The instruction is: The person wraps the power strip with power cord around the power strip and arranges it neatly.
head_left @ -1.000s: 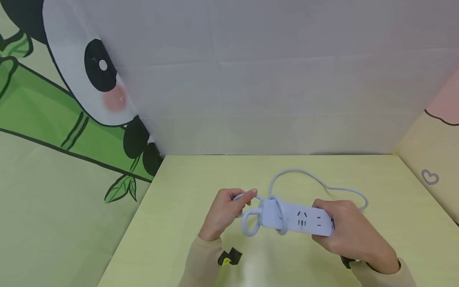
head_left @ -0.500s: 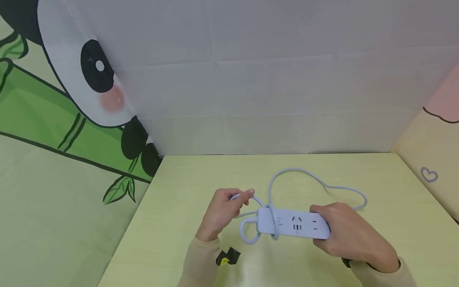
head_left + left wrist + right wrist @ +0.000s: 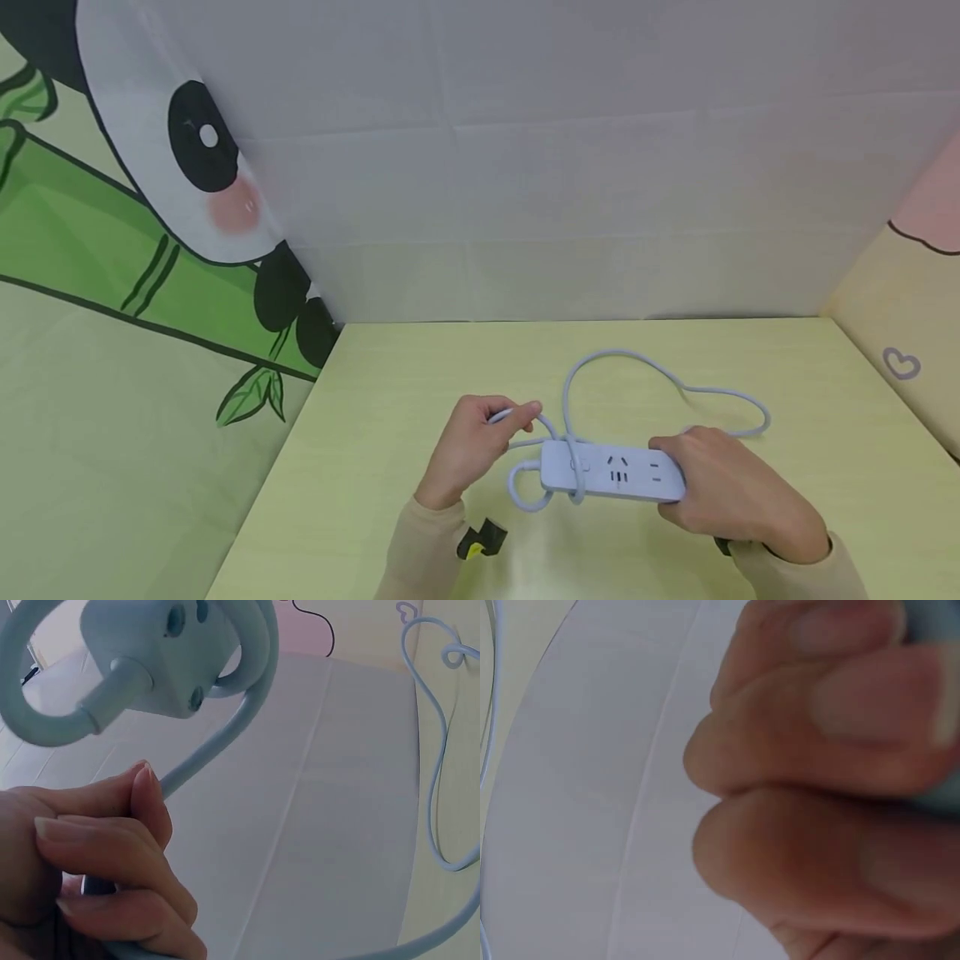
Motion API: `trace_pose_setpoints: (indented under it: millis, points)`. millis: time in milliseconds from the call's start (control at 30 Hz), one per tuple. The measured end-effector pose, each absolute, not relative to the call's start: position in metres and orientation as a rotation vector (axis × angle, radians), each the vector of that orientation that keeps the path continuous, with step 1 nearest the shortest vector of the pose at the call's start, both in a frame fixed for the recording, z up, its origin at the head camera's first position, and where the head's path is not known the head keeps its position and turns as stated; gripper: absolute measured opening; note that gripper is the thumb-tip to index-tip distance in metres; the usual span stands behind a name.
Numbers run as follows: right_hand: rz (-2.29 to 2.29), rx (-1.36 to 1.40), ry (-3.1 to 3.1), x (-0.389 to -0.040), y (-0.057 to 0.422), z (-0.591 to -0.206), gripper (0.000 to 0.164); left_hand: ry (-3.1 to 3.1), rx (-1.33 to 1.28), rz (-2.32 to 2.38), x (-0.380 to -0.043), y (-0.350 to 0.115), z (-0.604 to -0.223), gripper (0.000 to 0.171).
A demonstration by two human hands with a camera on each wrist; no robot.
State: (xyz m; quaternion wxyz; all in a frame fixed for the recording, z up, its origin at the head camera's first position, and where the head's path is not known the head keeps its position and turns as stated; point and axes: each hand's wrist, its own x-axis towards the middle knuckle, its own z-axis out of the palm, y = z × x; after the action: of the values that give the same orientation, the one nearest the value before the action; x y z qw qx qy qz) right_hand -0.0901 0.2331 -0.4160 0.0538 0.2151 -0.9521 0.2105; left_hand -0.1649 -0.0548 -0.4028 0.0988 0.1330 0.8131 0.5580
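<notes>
A white power strip [image 3: 633,472] is held above the table, its socket face showing in the head view. My right hand [image 3: 738,492] grips its right end. My left hand [image 3: 476,446] pinches the strip's white cord [image 3: 206,754] between thumb and forefinger, with the other fingers curled around it, left of the strip. The cord leaves the strip's left end in a small loop and wraps once around the body near that end. In the right wrist view, curled fingers [image 3: 810,727] hide most of the strip.
More cord [image 3: 622,353] arcs across the pale yellow table [image 3: 420,367] behind the strip and runs behind the right hand. A grey-white wall [image 3: 525,208] stands at the back. Printed side panels [image 3: 247,467] flank the table, and a black-and-yellow piece [image 3: 482,539] sits at the left wrist.
The power strip has lowered and shifted slightly left in my right hand. The wrapped cord turn sits nearer the strip's left end. My left hand keeps its pinch and has barely moved.
</notes>
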Motion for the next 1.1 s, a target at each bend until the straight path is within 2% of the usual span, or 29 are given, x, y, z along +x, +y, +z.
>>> trace_pose_setpoints:
  millis: [233, 600, 1100]
  points:
    - [0.623, 0.619, -2.917, -0.092, 0.233, -0.418, 0.033, 2.489, 0.447, 1.558, -0.163, -0.05, -0.403, 0.029]
    - [0.523, 0.42, -2.974, -0.098, 0.231, -0.421, 0.026, 2.473, 0.613, 1.502, -0.15, -0.042, -0.399, 0.026]
    - [0.419, 0.294, -2.941, -0.099, 0.222, -0.425, 0.023, 2.549, 0.645, 1.396, -0.137, -0.029, -0.397, 0.028]
